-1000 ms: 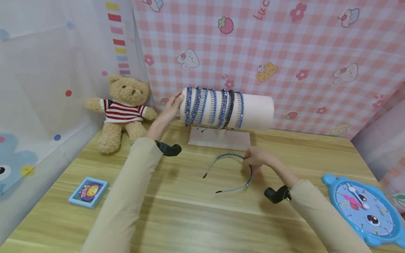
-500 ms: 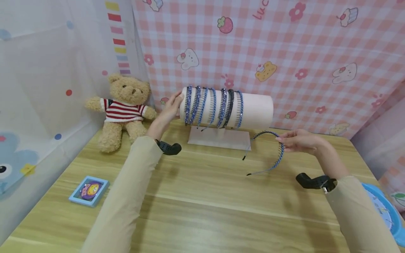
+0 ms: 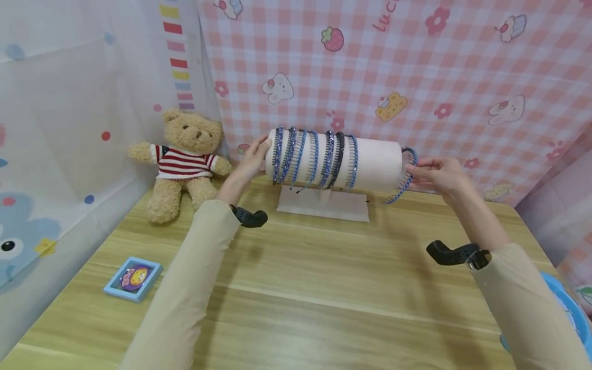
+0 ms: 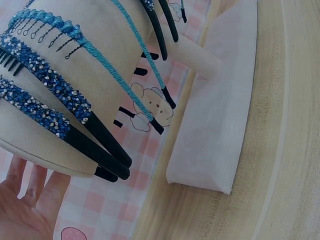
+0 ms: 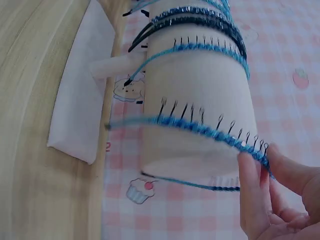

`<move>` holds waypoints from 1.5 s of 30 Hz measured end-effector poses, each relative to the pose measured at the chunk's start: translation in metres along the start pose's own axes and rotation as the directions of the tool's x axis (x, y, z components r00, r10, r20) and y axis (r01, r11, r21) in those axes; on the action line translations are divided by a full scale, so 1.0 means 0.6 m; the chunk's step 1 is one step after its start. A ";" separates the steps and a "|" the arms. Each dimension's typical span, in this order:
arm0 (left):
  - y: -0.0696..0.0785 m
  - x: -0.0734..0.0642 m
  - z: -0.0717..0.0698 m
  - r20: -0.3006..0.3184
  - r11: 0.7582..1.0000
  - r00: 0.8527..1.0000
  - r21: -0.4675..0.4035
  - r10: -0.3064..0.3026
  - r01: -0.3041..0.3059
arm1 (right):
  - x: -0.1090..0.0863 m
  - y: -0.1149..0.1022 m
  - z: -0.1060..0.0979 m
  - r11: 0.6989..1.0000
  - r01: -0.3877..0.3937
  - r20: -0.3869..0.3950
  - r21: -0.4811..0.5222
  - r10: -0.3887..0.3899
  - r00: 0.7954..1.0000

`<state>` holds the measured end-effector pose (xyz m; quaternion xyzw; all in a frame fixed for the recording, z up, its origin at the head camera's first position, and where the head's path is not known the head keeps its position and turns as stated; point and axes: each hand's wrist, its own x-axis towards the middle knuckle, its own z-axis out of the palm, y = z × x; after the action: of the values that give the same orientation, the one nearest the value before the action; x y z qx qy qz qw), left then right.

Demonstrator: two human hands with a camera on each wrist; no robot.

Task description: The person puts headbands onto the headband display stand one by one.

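A pale cylindrical headband stand [image 3: 379, 162] lies crosswise on its base, with several blue headbands [image 3: 353, 161] and one black headband [image 3: 339, 160] around its left and middle parts. My left hand [image 3: 252, 159] rests against the stand's left end; in the left wrist view its fingers [image 4: 37, 182] look straight. Between thumb and fingers, my right hand [image 3: 439, 174] pinches a blue braided headband [image 3: 406, 180] at the stand's right end. In the right wrist view this headband [image 5: 200, 129] has small wire loops along it, and its two arms straddle the end of the cylinder.
A teddy bear [image 3: 187, 164] in a striped sweater sits at the back left. A small blue-framed box [image 3: 133, 279] lies on the wooden table [image 3: 296, 298] at left. Part of a blue clock [image 3: 566, 303] shows beyond the right sleeve. A pink checked cloth [image 3: 305, 61] hangs behind.
My right hand has carried the headband from the table in front of the stand out to the right, then up to the stand's right end. The left hand has stayed in place.
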<state>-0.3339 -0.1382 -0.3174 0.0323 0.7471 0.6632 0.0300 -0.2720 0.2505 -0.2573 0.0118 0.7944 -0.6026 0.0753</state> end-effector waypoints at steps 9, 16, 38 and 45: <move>-0.002 0.003 0.003 -0.004 1.000 1.000 0.008 -0.015 0.016 | 0.016 -0.027 0.041 0.959 0.104 -0.112 -0.262 -0.137 0.984; -0.005 0.006 0.006 -0.003 1.000 1.000 -0.013 -0.017 0.017 | 0.028 -0.022 0.054 0.802 0.167 -0.163 -0.574 -0.312 0.936; -0.002 0.002 0.002 -0.001 1.000 1.000 -0.006 -0.006 0.005 | 0.059 -0.050 0.068 0.560 0.406 0.260 -0.722 -0.323 0.910; -0.001 0.002 0.001 -0.005 1.000 1.000 -0.002 -0.002 0.002 | 0.061 -0.064 0.072 0.571 0.355 0.272 -0.740 -0.228 0.935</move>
<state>-0.3352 -0.1373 -0.3182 0.0300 0.7465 0.6641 0.0289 -0.3078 0.1960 -0.2369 -0.1974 0.9588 -0.2019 0.0306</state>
